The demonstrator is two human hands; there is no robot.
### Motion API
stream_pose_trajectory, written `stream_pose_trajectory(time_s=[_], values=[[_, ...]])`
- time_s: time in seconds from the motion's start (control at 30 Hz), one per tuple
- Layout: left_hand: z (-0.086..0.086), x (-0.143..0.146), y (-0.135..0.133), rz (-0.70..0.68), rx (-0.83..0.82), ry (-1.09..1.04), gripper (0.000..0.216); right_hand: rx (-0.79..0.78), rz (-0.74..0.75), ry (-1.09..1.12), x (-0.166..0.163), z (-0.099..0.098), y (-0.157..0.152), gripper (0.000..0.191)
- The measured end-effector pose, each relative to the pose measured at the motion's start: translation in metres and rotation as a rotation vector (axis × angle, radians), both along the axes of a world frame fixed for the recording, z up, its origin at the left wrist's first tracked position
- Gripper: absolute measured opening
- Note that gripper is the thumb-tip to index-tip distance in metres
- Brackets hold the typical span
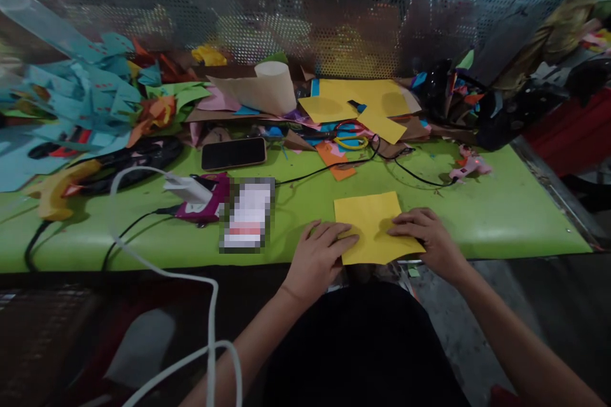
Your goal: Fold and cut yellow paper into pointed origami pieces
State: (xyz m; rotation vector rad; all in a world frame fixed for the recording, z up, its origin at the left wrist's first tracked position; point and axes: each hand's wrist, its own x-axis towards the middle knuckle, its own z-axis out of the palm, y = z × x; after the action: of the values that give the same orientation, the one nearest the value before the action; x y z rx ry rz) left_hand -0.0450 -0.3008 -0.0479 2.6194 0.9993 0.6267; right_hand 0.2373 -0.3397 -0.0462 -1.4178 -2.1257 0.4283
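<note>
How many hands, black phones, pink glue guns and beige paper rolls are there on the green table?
Hands: 2, the left hand and the right hand, both lying flat on the yellow paper sheet
Black rectangular phone: 1
Pink plastic glue gun: 1
Beige paper roll: 1
Total: 5

Paper-craft workshop: green desk (pixel 501 216) heaped at far edge with cut coloured paper scraps (pixel 90 102), yellow sheets (pixel 353 98), scissors (pixel 351 138), pink glue gun (pixel 468 165); perforated metal screen (pixel 305 6) behind.
</note>
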Motion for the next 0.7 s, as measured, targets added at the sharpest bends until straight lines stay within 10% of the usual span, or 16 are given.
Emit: stream_pose_trajectory(time_s=[0.2,0.53,0.7], values=[[0.007,0.008,0.005,0.18,-0.155,-0.133,0.012,-0.1,-0.112,0.146,-0.002,0.005,0.012,0.014],[0.009,0.026,0.02,0.447,-0.176,-0.018,0.007,-0.181,-0.397,0.141,-0.017,0.0,0.019,0.049],[0.009,0.027,0.023,0.463,-0.237,-0.085,0.045,-0.091,-0.292,0.082,-0.02,0.005,0.015,0.042]])
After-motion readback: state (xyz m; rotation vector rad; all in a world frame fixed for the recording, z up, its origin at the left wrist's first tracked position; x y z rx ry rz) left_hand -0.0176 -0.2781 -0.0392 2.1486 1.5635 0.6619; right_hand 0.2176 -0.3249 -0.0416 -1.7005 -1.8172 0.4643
